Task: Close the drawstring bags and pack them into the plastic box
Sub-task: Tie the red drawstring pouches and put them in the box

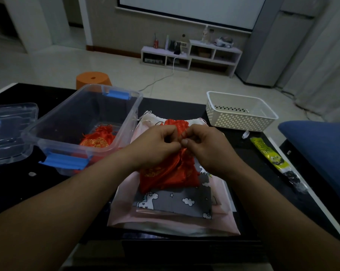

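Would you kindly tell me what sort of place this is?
Probably a home living room: a projection screen on the far wall, a low white shelf unit below it, and an orange stool on the tiled floor.

Between the hands, the red bag is shiny cloth; left of them, the box is clear glossy plastic.

Print on the yellow packet is too blurred to read
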Demonstrator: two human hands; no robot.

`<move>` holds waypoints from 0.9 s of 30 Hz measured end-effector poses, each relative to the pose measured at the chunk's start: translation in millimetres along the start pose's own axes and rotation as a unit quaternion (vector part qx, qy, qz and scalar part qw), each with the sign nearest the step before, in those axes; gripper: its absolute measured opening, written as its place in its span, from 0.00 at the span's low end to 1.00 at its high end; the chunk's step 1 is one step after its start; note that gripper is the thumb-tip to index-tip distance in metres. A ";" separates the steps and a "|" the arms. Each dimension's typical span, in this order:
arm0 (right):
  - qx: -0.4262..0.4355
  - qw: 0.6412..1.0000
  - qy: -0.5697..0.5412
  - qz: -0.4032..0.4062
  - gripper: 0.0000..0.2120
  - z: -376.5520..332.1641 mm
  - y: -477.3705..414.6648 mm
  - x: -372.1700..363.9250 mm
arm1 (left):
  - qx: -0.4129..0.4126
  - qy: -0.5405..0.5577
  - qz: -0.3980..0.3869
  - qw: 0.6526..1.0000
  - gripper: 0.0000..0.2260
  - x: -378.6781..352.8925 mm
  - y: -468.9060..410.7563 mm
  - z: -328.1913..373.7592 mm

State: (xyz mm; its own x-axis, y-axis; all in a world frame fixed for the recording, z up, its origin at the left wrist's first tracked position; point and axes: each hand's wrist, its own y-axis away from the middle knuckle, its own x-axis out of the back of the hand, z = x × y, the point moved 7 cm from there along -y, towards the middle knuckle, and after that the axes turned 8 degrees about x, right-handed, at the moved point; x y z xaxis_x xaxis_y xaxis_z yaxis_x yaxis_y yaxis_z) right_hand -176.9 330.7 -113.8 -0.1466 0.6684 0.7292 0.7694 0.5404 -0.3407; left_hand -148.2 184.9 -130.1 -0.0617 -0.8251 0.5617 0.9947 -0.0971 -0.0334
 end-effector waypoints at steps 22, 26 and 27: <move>0.022 0.998 -0.048 0.046 0.07 -11.1 5.6 2.8 | -0.012 -0.030 0.016 0.999 0.05 5.1 2.2 -3.0; -0.010 0.994 -0.089 0.062 0.09 -3.1 5.2 2.5 | -0.017 -0.002 0.033 0.999 0.07 6.5 5.5 -0.9; -0.021 0.992 -0.105 0.066 0.08 -1.1 5.3 2.8 | -0.017 0.008 0.037 0.999 0.08 7.1 5.6 -1.0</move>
State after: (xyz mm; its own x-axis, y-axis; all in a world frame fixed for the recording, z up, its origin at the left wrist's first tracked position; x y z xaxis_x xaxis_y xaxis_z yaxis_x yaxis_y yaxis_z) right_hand -172.5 334.9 -112.8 -0.1654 0.8261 0.5387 0.8148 0.4223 -0.3973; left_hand -143.1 178.0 -127.1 0.0099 -0.8396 0.5430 0.9933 -0.0541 -0.1018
